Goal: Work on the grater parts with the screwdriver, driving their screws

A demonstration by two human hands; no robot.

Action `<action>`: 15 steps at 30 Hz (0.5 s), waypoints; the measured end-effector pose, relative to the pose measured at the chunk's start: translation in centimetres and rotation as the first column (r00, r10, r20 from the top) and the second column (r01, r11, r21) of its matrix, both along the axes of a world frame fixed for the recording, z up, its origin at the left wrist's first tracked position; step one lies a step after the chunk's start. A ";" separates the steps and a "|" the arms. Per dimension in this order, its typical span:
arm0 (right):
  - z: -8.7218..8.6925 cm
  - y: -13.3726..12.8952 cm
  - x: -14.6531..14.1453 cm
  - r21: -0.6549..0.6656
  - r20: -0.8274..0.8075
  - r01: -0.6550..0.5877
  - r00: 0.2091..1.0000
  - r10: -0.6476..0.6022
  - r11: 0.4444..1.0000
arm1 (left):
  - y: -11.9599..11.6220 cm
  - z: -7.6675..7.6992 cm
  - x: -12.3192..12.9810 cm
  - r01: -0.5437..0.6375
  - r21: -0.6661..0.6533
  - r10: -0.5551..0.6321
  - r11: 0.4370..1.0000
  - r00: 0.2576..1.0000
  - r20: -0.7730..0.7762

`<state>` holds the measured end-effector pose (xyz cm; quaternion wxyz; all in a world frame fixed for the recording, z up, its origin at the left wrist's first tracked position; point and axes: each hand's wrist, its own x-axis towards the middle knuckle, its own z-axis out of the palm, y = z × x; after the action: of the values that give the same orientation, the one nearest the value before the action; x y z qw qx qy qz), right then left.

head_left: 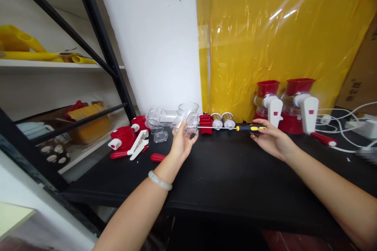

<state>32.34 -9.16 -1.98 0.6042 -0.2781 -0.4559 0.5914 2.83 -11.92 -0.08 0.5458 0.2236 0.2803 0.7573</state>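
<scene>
Between the fingers of my left hand is a clear plastic grater housing, its round mouth tilted upward. My right hand grips the black and yellow handle of a screwdriver. The screwdriver's long shaft points left, and its tip reaches the right end of the clear housing; whether it sits in a screw is too small to tell. Behind the shaft stand red plastic hoppers and two drum graters. Another clear housing lies just left of my left hand.
Red bases with a white crank arm lie at the left of the black table. Two assembled red and white rotary graters stand at the right, near white cables. A black-framed shelf borders the left side.
</scene>
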 end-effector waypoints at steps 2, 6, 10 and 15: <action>-0.5 0.5 -0.1 -0.045 0.103 0.042 0.994 -0.037 0.998 | 0.0 0.0 0.0 -0.007 -0.001 0.007 1.000 1.000 0.006; -1.2 1.0 -0.1 0.031 0.301 0.161 0.939 -0.163 0.986 | -0.1 0.0 0.0 0.000 0.002 0.000 1.000 1.000 -0.001; -0.2 0.4 0.1 0.030 0.004 0.086 0.996 -0.086 0.996 | -0.1 0.0 0.1 0.006 0.001 -0.006 1.000 1.000 -0.012; 0.2 -0.1 0.2 -0.006 -0.072 0.011 0.997 -0.011 1.000 | -0.1 -0.1 0.1 0.006 -0.013 -0.006 1.000 1.000 -0.006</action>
<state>32.56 -9.22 -1.78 0.6228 -0.2607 -0.4307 0.5989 2.97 -11.97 -0.21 0.5487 0.2232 0.2864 0.7531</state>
